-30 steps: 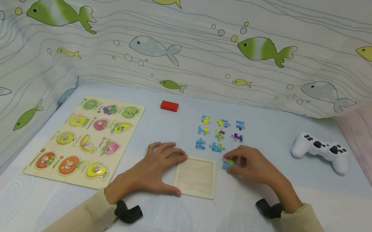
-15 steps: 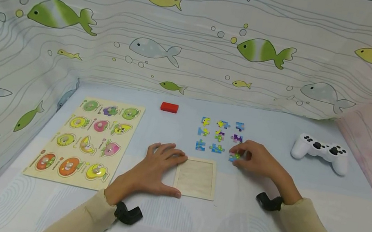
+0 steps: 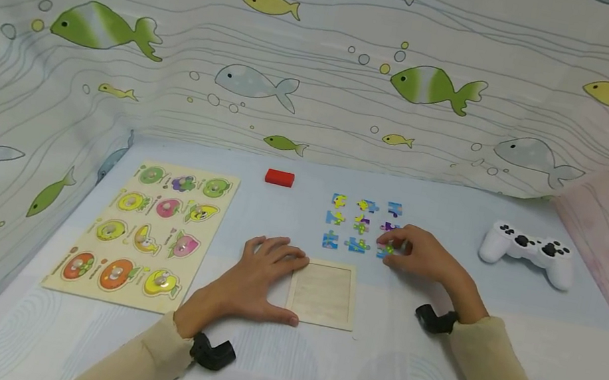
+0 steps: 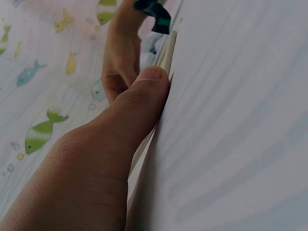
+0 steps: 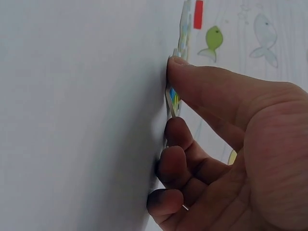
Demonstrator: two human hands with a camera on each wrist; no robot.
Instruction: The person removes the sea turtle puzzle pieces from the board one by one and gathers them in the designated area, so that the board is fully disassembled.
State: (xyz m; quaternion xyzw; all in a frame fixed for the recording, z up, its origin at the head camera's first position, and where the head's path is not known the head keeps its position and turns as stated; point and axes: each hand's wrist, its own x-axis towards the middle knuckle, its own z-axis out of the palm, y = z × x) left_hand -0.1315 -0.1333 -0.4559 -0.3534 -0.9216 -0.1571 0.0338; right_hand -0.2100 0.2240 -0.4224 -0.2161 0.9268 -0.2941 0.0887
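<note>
My right hand (image 3: 421,254) pinches a blue and green jigsaw piece (image 3: 382,251) between thumb and fingers. The piece is low over the tabletop, at the lower right of the laid-out jigsaw pieces (image 3: 357,245). In the right wrist view, the held piece (image 5: 174,95) shows edge-on between thumb and fingertips. My left hand (image 3: 254,280) lies spread at the left side of a square wooden puzzle frame (image 3: 353,300), index fingertip at its upper left corner and thumb along its lower edge. The left wrist view shows the thumb (image 4: 130,103) against the frame's edge (image 4: 168,53).
A wooden fruit peg puzzle board (image 3: 203,247) lies on the left. At the back is a red block (image 3: 279,178). A white game controller (image 3: 529,251) sits at the right. Fish-patterned cloth (image 3: 335,87) rises behind and beside the table.
My right hand has moved the jigsaw piece up and slightly right, to the lower right place of the laid-out pieces. The left hand stays at the wooden frame.
</note>
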